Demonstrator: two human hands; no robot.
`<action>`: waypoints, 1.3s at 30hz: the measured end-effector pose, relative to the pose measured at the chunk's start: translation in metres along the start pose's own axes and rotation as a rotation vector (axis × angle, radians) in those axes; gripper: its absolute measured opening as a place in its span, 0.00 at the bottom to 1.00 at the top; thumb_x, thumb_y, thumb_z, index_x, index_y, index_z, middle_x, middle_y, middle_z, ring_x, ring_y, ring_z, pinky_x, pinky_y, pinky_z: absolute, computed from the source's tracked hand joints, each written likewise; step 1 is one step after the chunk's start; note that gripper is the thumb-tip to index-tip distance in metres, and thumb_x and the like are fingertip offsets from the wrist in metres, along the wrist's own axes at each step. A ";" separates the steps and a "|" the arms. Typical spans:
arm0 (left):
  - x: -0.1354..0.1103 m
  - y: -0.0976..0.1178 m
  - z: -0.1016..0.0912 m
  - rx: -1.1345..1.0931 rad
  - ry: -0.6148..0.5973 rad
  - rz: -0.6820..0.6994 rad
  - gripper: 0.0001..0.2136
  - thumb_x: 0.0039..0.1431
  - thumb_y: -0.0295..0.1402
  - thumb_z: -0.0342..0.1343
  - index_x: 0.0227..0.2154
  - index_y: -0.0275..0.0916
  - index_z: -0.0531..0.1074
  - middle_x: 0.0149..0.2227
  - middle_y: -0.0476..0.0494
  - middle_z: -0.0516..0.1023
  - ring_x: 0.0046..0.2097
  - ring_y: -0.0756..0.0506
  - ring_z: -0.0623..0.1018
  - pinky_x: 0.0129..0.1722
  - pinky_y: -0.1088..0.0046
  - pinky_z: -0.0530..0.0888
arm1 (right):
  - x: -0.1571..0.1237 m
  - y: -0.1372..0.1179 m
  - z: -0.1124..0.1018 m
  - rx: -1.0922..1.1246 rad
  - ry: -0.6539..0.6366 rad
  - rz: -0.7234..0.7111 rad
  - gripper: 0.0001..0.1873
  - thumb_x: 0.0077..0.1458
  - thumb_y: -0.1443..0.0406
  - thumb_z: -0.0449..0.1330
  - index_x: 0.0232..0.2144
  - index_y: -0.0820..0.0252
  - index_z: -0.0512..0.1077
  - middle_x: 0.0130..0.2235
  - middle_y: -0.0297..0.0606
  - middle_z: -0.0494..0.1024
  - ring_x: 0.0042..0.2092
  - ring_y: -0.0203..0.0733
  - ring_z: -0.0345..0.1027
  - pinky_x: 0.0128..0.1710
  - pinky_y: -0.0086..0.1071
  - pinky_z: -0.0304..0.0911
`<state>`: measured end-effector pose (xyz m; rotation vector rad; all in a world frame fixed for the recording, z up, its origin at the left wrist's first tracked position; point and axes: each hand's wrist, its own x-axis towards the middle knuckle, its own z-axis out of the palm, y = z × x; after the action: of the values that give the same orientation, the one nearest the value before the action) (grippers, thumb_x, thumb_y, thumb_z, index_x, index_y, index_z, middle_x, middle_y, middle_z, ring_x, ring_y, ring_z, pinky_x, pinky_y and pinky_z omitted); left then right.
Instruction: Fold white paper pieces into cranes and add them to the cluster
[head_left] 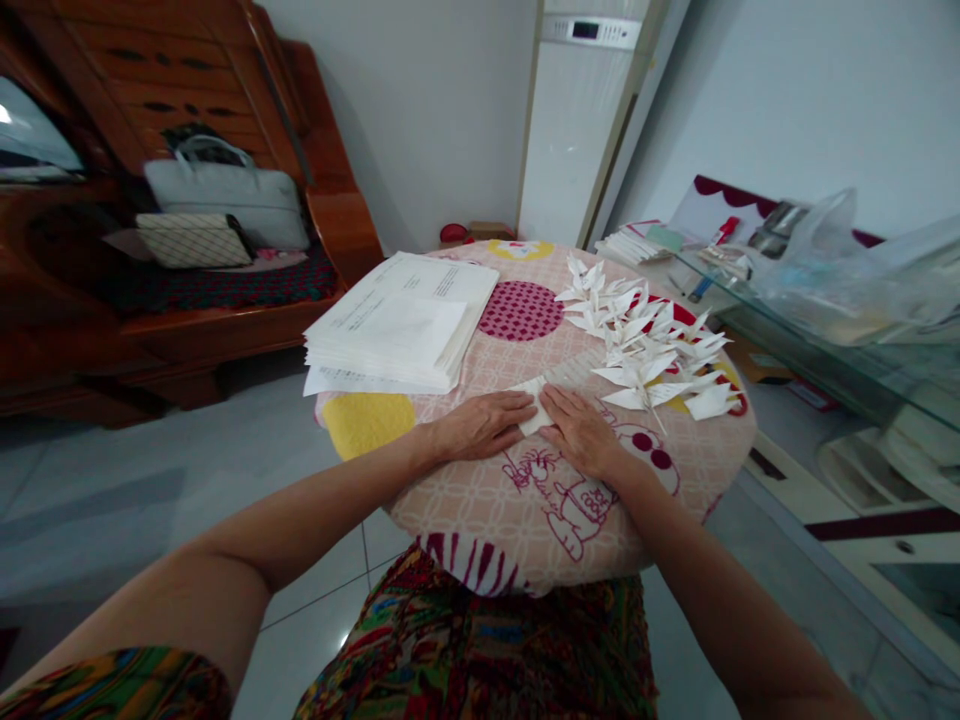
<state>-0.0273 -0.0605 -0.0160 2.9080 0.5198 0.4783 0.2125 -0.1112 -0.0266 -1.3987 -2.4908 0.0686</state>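
A narrow piece of folded white paper [535,420] lies on the cloth-covered round table [450,500], partly hidden beneath my fingers. My left hand [484,425] is closed on its left side, fingers together and pressing down. From the other side, my right hand [581,430] is closed on the same paper, its fingertips almost meeting those of the left. A pale paper strip [574,372] stretches away behind the fingers to the upper right. Several folded white paper pieces with pointed ends [637,335] lie heaped beyond my right hand.
A thick stack of printed paper [397,320] lies at the table's left. To the right, a glass-topped cabinet [832,340] bears a plastic bag [847,265] and more papers [634,245]. A wooden bench [247,320] with bags stands at the left, a white air conditioner [574,130] behind.
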 end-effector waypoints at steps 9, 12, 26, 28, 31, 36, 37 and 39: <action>-0.003 -0.004 -0.007 -0.004 -0.073 -0.116 0.24 0.69 0.40 0.49 0.64 0.34 0.64 0.67 0.28 0.62 0.68 0.35 0.65 0.66 0.54 0.64 | -0.011 0.018 -0.006 0.083 0.038 -0.016 0.25 0.67 0.63 0.47 0.63 0.62 0.67 0.64 0.51 0.68 0.67 0.53 0.59 0.66 0.56 0.55; -0.003 -0.002 -0.007 0.029 -0.088 -0.152 0.26 0.69 0.41 0.49 0.64 0.33 0.63 0.66 0.27 0.63 0.67 0.36 0.66 0.66 0.56 0.65 | -0.018 0.017 -0.007 0.088 0.068 0.011 0.24 0.68 0.62 0.48 0.61 0.63 0.68 0.64 0.51 0.68 0.66 0.52 0.59 0.66 0.55 0.55; 0.052 -0.032 -0.008 -0.101 0.051 -0.412 0.15 0.56 0.32 0.60 0.47 0.36 0.77 0.40 0.40 0.82 0.44 0.41 0.79 0.45 0.67 0.73 | -0.038 0.013 -0.005 0.127 0.174 0.044 0.21 0.65 0.64 0.51 0.56 0.64 0.73 0.60 0.53 0.73 0.63 0.54 0.65 0.65 0.56 0.57; 0.065 -0.040 -0.005 -0.238 0.070 -0.497 0.14 0.48 0.32 0.65 0.40 0.36 0.79 0.31 0.46 0.80 0.34 0.45 0.77 0.36 0.71 0.71 | -0.031 0.015 -0.008 0.173 0.200 0.075 0.20 0.63 0.65 0.52 0.53 0.63 0.75 0.56 0.51 0.77 0.58 0.54 0.69 0.62 0.54 0.60; 0.075 -0.048 -0.002 -0.526 0.114 -0.573 0.09 0.44 0.35 0.66 0.28 0.36 0.78 0.22 0.51 0.74 0.26 0.50 0.71 0.27 0.76 0.64 | -0.011 0.022 -0.014 0.273 0.216 0.199 0.22 0.58 0.68 0.53 0.52 0.61 0.77 0.50 0.49 0.81 0.51 0.53 0.75 0.54 0.48 0.68; 0.076 -0.059 -0.007 -0.999 0.220 -0.720 0.15 0.43 0.42 0.66 0.21 0.35 0.73 0.21 0.50 0.72 0.23 0.53 0.68 0.22 0.78 0.61 | 0.044 0.036 -0.019 0.648 0.227 0.428 0.17 0.53 0.63 0.59 0.41 0.63 0.82 0.35 0.41 0.84 0.36 0.48 0.77 0.40 0.40 0.71; 0.077 -0.062 -0.010 -1.057 0.247 -0.739 0.16 0.42 0.43 0.66 0.22 0.34 0.73 0.21 0.50 0.73 0.23 0.53 0.68 0.23 0.77 0.62 | 0.056 0.038 -0.019 0.771 0.232 0.458 0.16 0.52 0.60 0.60 0.38 0.62 0.82 0.32 0.39 0.84 0.33 0.46 0.76 0.36 0.37 0.70; 0.078 -0.067 -0.015 -1.121 0.313 -0.761 0.17 0.41 0.44 0.67 0.24 0.34 0.73 0.23 0.49 0.74 0.23 0.53 0.69 0.23 0.77 0.63 | 0.075 0.039 -0.018 0.994 0.279 0.542 0.16 0.46 0.57 0.65 0.33 0.63 0.81 0.28 0.38 0.82 0.29 0.42 0.73 0.31 0.33 0.68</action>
<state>0.0155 0.0313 0.0067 1.4484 0.9341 0.7576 0.2132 -0.0285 0.0007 -1.3876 -1.3987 0.9812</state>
